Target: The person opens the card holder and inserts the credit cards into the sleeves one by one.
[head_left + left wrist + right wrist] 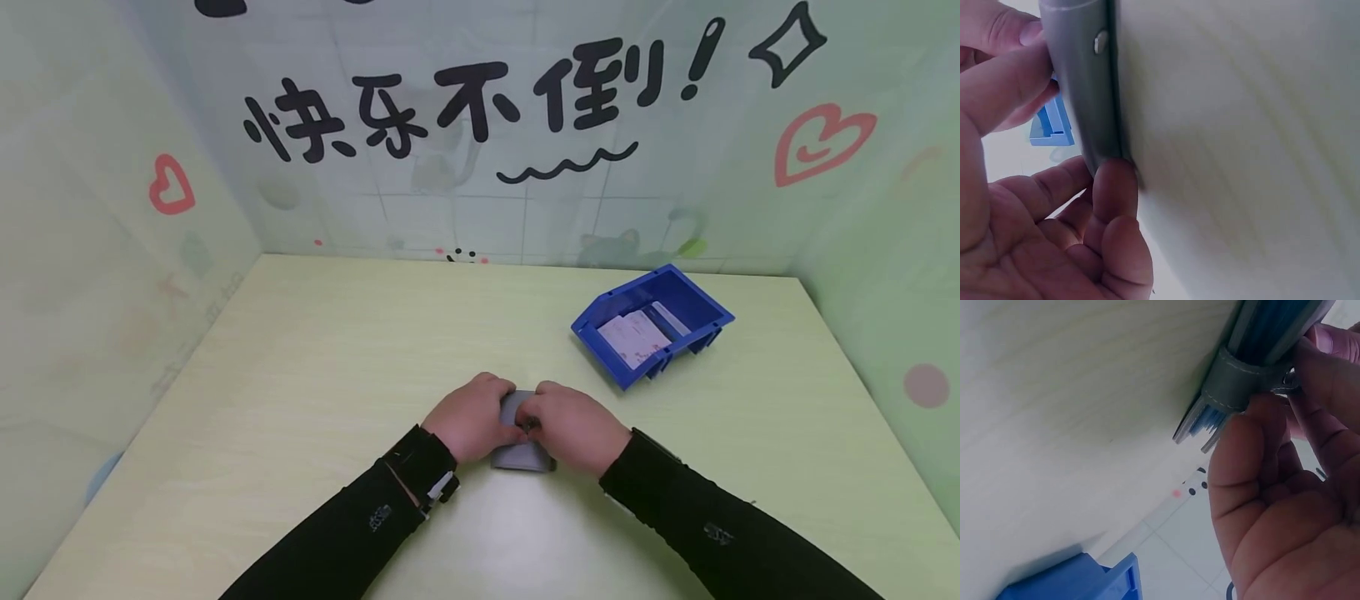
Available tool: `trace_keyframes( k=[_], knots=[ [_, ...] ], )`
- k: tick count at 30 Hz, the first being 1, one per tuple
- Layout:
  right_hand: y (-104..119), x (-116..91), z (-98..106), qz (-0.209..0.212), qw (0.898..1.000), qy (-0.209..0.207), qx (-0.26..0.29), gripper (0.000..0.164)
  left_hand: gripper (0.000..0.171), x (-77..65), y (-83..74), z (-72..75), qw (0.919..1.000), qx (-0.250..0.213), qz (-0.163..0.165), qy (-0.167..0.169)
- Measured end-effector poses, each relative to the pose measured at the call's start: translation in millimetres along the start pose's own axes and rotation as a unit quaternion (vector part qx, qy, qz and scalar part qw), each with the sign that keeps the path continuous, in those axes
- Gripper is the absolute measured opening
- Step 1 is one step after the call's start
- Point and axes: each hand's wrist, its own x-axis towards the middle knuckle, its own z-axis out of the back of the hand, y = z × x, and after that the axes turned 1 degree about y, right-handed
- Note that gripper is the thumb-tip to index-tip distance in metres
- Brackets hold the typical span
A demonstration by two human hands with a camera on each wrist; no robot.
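Observation:
A small grey card holder (521, 458) with a snap strap lies on the table between the two hands. Along its edge, the left hand (472, 421) grips it; in the left wrist view the fingers curl at the smooth grey spine (1082, 94), which bears a metal stud (1101, 42). The right hand (577, 425) pinches the end of the stitched strap (1235, 381) between thumb and fingers, near its metal snap (1288, 376). Blue inner sleeves (1210, 419) show between the covers in the right wrist view. Part of the card holder is hidden behind the hands.
A blue plastic bin (697, 296) sits at the back right of the pale wooden table (360, 333), with white printed cards (633, 336) inside. Printed fabric walls (450, 200) enclose the table at the back and both sides.

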Motion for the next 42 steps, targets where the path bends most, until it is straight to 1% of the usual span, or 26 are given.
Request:
trace_keyframes(
  k=[5, 8, 14, 17, 21, 24, 27, 29, 32, 34, 36, 39, 42],
  knots=[
    [-2, 0, -2, -0.012, 1.0, 0.0, 0.017, 0.012, 0.067, -0.9, -0.8, 1.6, 1.0, 0.004, 0.0, -0.001],
    [-4, 2, -3, -0.01, 1.0, 0.002, 0.029, 0.014, 0.067, -1.8, -1.0, 1.4, 1.0, 0.006, 0.002, -0.001],
    [-5, 2, 2, -0.025, 0.997, 0.015, 0.068, 0.022, 0.066, -2.6, -3.1, 2.4, 0.9999, 0.014, -0.002, -0.002],
    [-5, 1, 5, -0.034, 0.997, 0.021, 0.073, 0.025, 0.066, -2.5, -4.3, 3.8, 0.9997, 0.023, -0.005, -0.002],
    [-8, -3, 9, -0.039, 0.996, 0.032, 0.073, 0.024, 0.066, -3.0, -5.8, 4.7, 0.9993, 0.038, -0.003, -0.001],
    [-11, -7, 14, -0.046, 0.994, 0.04, 0.094, 0.024, 0.064, -3.3, -7.5, 4.2, 0.9982, 0.06, 0.001, -0.004],
    [-16, -10, 18, -0.072, 0.989, 0.043, 0.126, 0.024, 0.061, -3.5, -10.6, 3.0, 0.9941, 0.107, -0.007, -0.018],
    [-20, -13, 20, -0.093, 0.984, 0.043, 0.145, 0.023, 0.061, -4.6, -14.6, 0.9, 0.9906, 0.133, -0.02, -0.025],
    [-25, -18, 20, -0.113, 0.98, 0.037, 0.162, 0.019, 0.068, -7.2, -21.7, -2.0, 0.9868, 0.155, -0.043, -0.02],
    [-28, -20, 20, -0.116, 0.979, 0.032, 0.167, 0.017, 0.074, -8.6, -26.2, -5.1, 0.9843, 0.166, -0.059, -0.011],
    [-30, -22, 20, -0.115, 0.978, 0.028, 0.171, 0.014, 0.077, -9.9, -29.8, -8.8, 0.981, 0.182, -0.066, -0.004],
    [-31, -23, 19, -0.118, 0.978, 0.029, 0.17, 0.011, 0.076, -11.2, -32.7, -14.0, 0.976, 0.206, -0.071, -0.005],
    [-32, -24, 18, -0.124, 0.978, 0.031, 0.165, 0.011, 0.071, -12.1, -33.9, -17.3, 0.9757, 0.207, -0.071, -0.009]
  ],
)
